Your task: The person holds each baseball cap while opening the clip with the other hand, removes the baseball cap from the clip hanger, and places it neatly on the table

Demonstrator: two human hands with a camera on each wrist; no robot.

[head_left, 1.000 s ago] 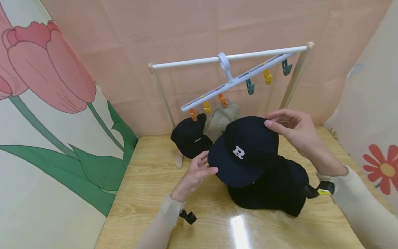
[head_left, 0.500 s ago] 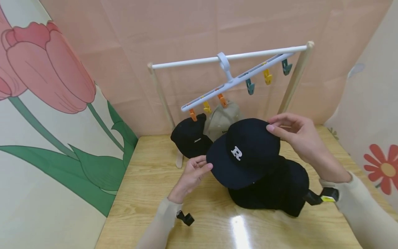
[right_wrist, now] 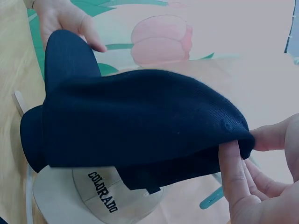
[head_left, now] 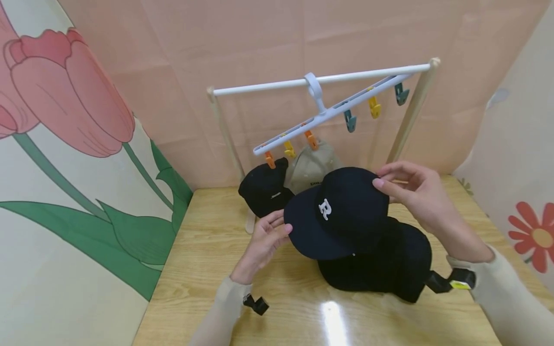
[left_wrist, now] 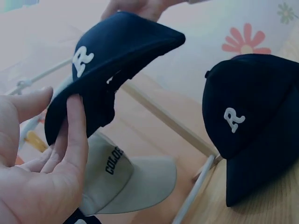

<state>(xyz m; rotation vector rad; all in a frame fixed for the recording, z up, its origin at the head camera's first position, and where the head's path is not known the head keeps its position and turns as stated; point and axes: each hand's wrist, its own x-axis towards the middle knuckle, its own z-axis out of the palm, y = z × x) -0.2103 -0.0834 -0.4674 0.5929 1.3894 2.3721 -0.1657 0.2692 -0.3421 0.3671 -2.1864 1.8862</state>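
A dark navy baseball cap (head_left: 352,206) with a white letter R hangs in the air between both hands. The left hand (head_left: 265,245) pinches the edge of its brim, thumb on one side and fingers on the other, as the left wrist view shows. At the crown's far end, the right hand (head_left: 417,202) grips the fabric between thumb and fingers, seen closely in the right wrist view. Below the held cap, a second dark cap (head_left: 407,259) lies on the table (head_left: 207,298), partly covered; the left wrist view shows a white R on this cap (left_wrist: 233,120) too.
Behind stands a rack with a white bar (head_left: 268,86) and wooden posts. A light blue clip hanger (head_left: 333,113) hangs slanted from it with several coloured clips (head_left: 311,139). A black cap (head_left: 264,190) and a beige cap (head_left: 313,166) are beneath its left half.
The held cap has turned slightly and shifted a little left, its brim end moving left. Both hands have moved slightly, the right one a bit lower. The cap on the table stays put.
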